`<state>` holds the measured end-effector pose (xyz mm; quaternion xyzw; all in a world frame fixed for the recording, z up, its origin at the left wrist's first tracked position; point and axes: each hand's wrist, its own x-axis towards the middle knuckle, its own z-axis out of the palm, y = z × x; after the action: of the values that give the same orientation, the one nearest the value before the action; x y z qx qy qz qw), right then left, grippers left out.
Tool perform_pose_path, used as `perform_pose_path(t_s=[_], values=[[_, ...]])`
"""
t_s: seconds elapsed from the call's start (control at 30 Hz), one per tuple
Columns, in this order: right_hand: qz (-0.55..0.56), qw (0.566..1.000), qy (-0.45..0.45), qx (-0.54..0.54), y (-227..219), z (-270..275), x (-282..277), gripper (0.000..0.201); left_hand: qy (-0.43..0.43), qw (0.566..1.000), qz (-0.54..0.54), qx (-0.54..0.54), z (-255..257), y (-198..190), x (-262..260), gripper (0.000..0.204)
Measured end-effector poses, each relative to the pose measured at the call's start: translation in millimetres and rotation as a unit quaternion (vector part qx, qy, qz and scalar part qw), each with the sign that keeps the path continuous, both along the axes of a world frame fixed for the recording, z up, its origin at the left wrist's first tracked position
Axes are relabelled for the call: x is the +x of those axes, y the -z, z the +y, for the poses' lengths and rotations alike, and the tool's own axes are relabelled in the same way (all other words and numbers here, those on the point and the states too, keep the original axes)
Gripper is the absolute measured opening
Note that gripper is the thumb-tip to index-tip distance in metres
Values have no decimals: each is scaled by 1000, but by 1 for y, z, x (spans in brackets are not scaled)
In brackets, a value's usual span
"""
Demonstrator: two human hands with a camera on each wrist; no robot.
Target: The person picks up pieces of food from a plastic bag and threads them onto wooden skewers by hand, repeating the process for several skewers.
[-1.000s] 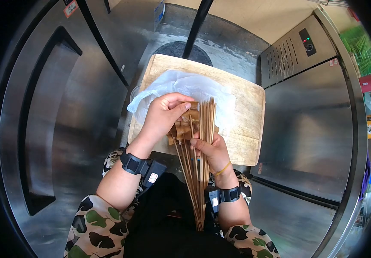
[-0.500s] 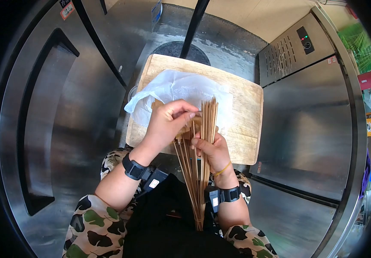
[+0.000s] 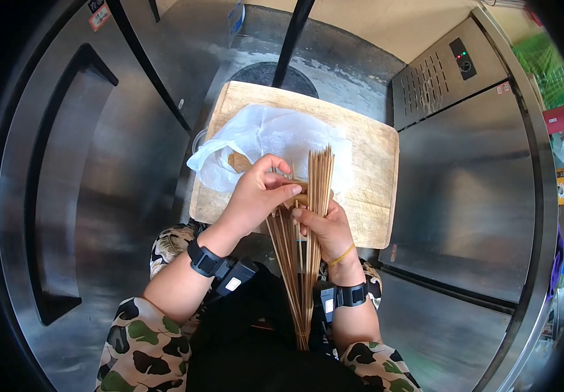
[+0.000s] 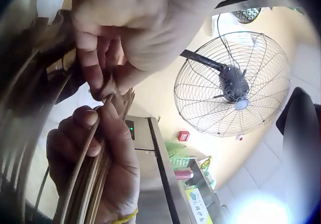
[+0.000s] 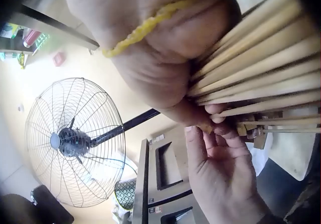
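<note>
Landmark: wooden cutting board [image 3: 373,176]. Steel fridge door [image 3: 99,196] left of it, well apart. White plastic bag [image 3: 275,134] lies on the board, inside its edges. Left hand [image 3: 256,196] at the board's near edge, fingers curled, pinching a brown food piece [image 3: 300,189] on a skewer. Right hand [image 3: 324,228] just off that near edge, fist closed round the bamboo skewer bundle [image 3: 308,248]; tips fan over the board. Board's right strip bare up to the steel cabinet [image 3: 465,196].
</note>
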<state>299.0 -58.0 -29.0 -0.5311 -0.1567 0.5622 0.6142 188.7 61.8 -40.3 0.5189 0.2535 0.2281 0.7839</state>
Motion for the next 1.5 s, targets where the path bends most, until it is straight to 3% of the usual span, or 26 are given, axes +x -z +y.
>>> perform_pose_path(t_s=[0.23, 0.33, 0.53, 0.63, 0.73, 0.9, 1.0, 1.03, 1.13, 1.2, 1.27, 1.33, 1.43, 1.5], values=[[-10, 999, -30, -4, 5, -1, 2, 21, -7, 997, -23, -77, 2, 2, 1, 18], [-6, 1000, -19, 1, 6, -1, 1, 21, 4, 998, -30, -56, 2, 2, 2, 18], [-22, 1000, -14, 1, 9, -1, -3, 22, 108, 990, 81, -30, 17, -7, -7, 23], [-23, 1000, -11, -4, 10, 1, -5, 22, 43, 999, 15, -17, 9, 2, -2, 27], [-36, 999, -6, -13, 12, 1, -5, 21, 21, 1000, 20, -1, 8, 10, -1, 30], [-84, 996, 29, -25, -4, 2, -6, 16, 11, 984, 129, 122, 10, 7, 0, 25], [65, 997, -9, 36, -4, -5, 1, 10, 4, 955, 182, 233, 7, 3, 3, 17], [90, 989, -37, 109, -7, -4, 0, 11, 0, 940, 199, 277, 6, 2, 4, 13], [183, 967, -111, 141, -7, 0, -1, 21, -25, 913, 147, 380, 9, 7, 4, 11], [168, 978, -88, 85, 1, 4, -2, 22, 0, 905, 136, 403, 20, 5, 0, 11], [141, 988, -57, 39, 8, 9, -4, 22, 2, 970, 157, 188, 33, -7, -7, 11], [144, 987, -59, 43, 12, 8, -1, 22, -53, 935, 223, 271, 56, 9, -16, 10], [129, 989, -57, 40, 7, 7, -1, 20, -40, 848, 351, 394, 68, 10, -28, 10], [124, 990, -57, 47, 6, 6, -2, 18, -30, 802, 373, 466, 67, 15, -28, 13]])
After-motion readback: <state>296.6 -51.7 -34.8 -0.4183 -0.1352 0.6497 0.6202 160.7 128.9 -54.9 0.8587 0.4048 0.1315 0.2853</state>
